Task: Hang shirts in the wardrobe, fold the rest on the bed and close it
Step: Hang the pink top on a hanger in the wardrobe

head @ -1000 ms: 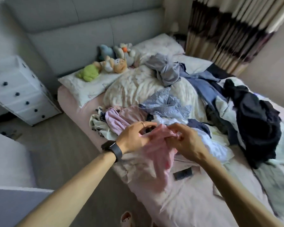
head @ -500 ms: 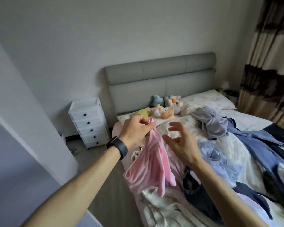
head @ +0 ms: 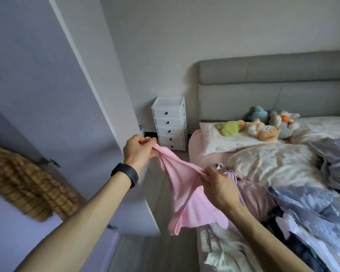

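Observation:
A pink shirt hangs in the air between my hands, over the floor beside the bed. My left hand, with a black watch on the wrist, pinches its upper edge at the left. My right hand grips the same edge lower and to the right, so the fabric stretches between them and the rest drapes down. A heap of other clothes in blue, white and lilac lies on the bed at the right. An open white wardrobe door stands at the left.
A woven basket sits inside the wardrobe at the far left. A white drawer unit stands against the wall beside the grey headboard. Soft toys lie on the pillow. Wooden floor runs between wardrobe and bed.
The view has swung left from the bed toward the wardrobe. My hands lifted the pink shirt off the bed; my right hand, open half a second ago, now grips it and the shirt is spread.

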Tool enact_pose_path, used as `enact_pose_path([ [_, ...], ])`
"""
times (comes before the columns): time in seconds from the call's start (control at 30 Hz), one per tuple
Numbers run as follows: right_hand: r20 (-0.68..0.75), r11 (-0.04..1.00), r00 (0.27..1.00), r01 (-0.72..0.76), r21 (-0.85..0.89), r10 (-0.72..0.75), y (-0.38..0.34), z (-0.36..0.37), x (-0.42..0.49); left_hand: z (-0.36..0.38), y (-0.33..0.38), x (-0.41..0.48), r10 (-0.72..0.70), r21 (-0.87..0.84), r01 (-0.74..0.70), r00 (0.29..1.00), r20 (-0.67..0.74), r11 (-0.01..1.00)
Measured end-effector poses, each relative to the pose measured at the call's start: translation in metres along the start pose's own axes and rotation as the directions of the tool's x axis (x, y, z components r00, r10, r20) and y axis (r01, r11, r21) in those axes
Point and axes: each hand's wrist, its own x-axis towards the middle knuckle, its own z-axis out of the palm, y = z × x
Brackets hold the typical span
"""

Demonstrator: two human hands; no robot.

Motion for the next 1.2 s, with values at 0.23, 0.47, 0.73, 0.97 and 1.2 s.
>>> enact_pose_path([
  [0.23,0.073,0.92,0.991,0.078,0.385,-0.114,-0.067,-0.008,0.049,-0.129,-0.06,-0.018,-0.017,0.385,-0.006,0.998,0.055,0.923],
  [0.47,0.219,0.86,0.956,0.06,0.507,-0.196,-0.169,0.046,0.048,-0.258,-0.068,-0.036,-0.011,0.625,-0.117,0.98,0.198,0.772],
  [0.73,0.318,0.764,0.753,0.357,0.538,-0.576,-0.304,0.095,0.01,-0.31,-0.067,-0.053,0.087,0.657,-0.18,0.981,0.172,0.732],
  [0.97,0.277,0.71,0.683,0.502,0.494,-0.676,-0.357,0.138,0.0,-0.339,-0.071,-0.047,0.136,0.558,-0.12,0.991,0.013,0.821],
  [1.2,0.494,0.831,0.671,0.486,0.271,-0.553,-0.382,0.17,0.009,-0.354,-0.104,-0.04,0.14,0.389,-0.049,0.968,-0.209,0.92],
])
